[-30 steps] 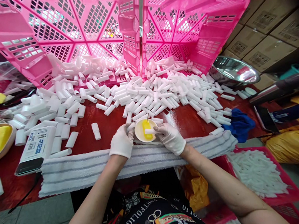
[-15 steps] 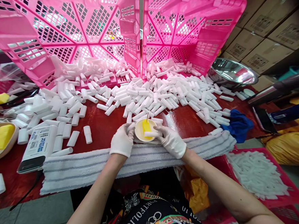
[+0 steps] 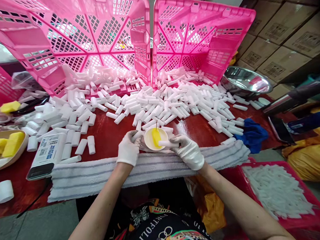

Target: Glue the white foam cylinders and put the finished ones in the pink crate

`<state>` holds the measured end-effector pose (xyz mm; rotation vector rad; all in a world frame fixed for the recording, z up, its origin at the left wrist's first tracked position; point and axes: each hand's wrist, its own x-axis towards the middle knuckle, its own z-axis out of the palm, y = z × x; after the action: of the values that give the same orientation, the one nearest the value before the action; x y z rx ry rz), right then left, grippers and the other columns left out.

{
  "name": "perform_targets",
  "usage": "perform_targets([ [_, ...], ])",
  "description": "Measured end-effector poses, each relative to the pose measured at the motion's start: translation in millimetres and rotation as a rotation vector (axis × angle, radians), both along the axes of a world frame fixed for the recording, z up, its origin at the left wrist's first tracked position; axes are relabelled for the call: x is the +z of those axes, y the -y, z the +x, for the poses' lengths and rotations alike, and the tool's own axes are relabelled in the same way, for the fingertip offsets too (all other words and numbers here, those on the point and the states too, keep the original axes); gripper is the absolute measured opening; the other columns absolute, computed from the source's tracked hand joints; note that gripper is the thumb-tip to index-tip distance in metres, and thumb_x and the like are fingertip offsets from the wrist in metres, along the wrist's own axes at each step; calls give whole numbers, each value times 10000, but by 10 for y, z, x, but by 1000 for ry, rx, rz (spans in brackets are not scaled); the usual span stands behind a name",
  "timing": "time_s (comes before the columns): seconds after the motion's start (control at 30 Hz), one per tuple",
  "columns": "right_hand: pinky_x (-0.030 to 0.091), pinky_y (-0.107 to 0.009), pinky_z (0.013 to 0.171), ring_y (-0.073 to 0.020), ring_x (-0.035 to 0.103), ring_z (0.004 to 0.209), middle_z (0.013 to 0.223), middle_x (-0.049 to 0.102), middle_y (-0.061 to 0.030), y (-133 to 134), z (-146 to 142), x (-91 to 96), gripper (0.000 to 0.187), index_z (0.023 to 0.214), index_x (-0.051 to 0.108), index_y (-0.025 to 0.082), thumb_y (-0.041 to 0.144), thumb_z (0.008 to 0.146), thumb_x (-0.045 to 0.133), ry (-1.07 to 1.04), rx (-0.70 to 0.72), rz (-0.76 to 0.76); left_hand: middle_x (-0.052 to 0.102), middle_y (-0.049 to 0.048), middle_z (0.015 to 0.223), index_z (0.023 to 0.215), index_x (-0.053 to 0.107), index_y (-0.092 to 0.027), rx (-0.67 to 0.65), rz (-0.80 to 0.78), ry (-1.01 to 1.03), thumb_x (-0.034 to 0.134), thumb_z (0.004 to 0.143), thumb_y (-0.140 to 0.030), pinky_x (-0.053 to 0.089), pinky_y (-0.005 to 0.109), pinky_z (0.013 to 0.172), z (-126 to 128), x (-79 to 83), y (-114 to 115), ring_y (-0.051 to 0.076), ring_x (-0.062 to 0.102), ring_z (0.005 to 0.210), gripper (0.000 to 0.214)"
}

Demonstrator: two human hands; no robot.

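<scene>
My left hand (image 3: pixel 127 148), in a white glove, is curled round the left rim of a small pale bowl (image 3: pixel 150 143) that holds a yellow sponge (image 3: pixel 156 136) and a thin stick. My gloved right hand (image 3: pixel 188 151) pinches a short white tube (image 3: pixel 165 143) laid across the bowl's near right rim. Both hands rest just beyond a folded white towel (image 3: pixel 98 174) at the front edge of the red table (image 3: pixel 109 135). A big heap of several white tubes (image 3: pixel 158 101) lies behind the bowl.
Two pink crates (image 3: pixel 192 33) stand tipped on the far side, spilling tubes. A steel bowl (image 3: pixel 245 80) and blue cloth (image 3: pixel 252 135) lie right. A red tray of tubes (image 3: pixel 277 190) sits low right. Left: a white box (image 3: pixel 46 155), a dish of yellow sponges (image 3: pixel 5 145), a tape roll (image 3: pixel 4 190).
The right hand has slid the white tube from the middle of the bowl toward its near right rim. The left hand stays on the bowl. The camera has tipped slightly.
</scene>
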<state>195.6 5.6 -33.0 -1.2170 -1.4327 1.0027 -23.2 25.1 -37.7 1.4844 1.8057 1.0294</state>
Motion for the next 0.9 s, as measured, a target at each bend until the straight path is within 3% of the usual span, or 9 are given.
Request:
perform_targets([
  [0.07, 454, -208, 513, -94, 563, 583, 709, 605, -5, 19, 40, 117, 367, 907, 586, 165, 451, 700, 684, -80, -42, -164, 649, 79, 1048, 1065, 574, -162, -61, 33, 145, 559, 784, -411, 467, 301, 869, 37, 72, 68, 188, 613, 941, 376],
  [0.17, 322, -192, 388, -68, 444, 417, 527, 526, 37, 29, 68, 240, 437, 907, 582, 151, 557, 748, 586, -128, -24, -306, 655, 78, 1048, 1059, 571, -157, -283, -16, 290, 560, 786, -442, 474, 297, 855, 145, 214, 217, 189, 615, 947, 395],
  [0.27, 292, -193, 384, -62, 413, 403, 489, 499, 40, 28, 52, 316, 444, 821, 587, 148, 585, 743, 565, -41, -38, -317, 655, 87, 1029, 1065, 564, -139, -445, -66, 294, 526, 814, -425, 470, 284, 836, 247, 328, 348, 182, 613, 935, 382],
  [0.43, 324, -209, 415, -80, 442, 427, 492, 507, 26, 34, -15, 394, 403, 775, 606, 155, 550, 773, 528, 193, -52, -310, 632, 38, 800, 987, 588, -150, -470, -82, 180, 400, 870, -453, 449, 251, 668, 304, 356, 427, 141, 570, 703, 375],
  [0.57, 351, -216, 471, -90, 476, 466, 522, 536, 7, 82, -36, 364, 408, 755, 617, 164, 529, 840, 455, 411, -45, -96, 556, 10, 616, 764, 583, -163, -316, -106, 137, 304, 880, -513, 385, 245, 558, 328, 300, 419, 134, 505, 573, 462],
  [0.67, 299, -241, 477, -95, 425, 463, 474, 492, -20, 137, 4, 312, 489, 544, 539, 171, 507, 870, 397, 759, -48, 343, 526, 16, 524, 587, 521, -177, -235, -187, 84, 268, 872, -534, 339, 251, 500, 404, 288, 397, 134, 471, 495, 523],
  [0.77, 279, -271, 510, -124, 424, 504, 471, 485, -48, 186, 29, 279, 494, 485, 498, 179, 397, 899, 339, 994, -152, 758, 528, 30, 493, 524, 497, -186, -218, -203, -18, 259, 881, -486, 330, 254, 494, 546, 304, 401, 137, 480, 475, 523],
  [0.83, 296, -279, 529, -133, 444, 514, 494, 514, -59, 215, 7, 269, 475, 510, 513, 177, 308, 915, 302, 1007, -223, 766, 570, 47, 528, 555, 533, -182, -185, -151, -70, 248, 893, -431, 355, 256, 520, 663, 313, 439, 145, 520, 506, 507],
  [0.9, 317, -280, 533, -136, 465, 505, 518, 542, -74, 247, -19, 271, 484, 527, 523, 170, 277, 928, 275, 947, -278, 579, 611, 69, 580, 611, 575, -173, -133, -81, -122, 238, 902, -395, 387, 264, 554, 773, 321, 510, 159, 557, 543, 497],
])
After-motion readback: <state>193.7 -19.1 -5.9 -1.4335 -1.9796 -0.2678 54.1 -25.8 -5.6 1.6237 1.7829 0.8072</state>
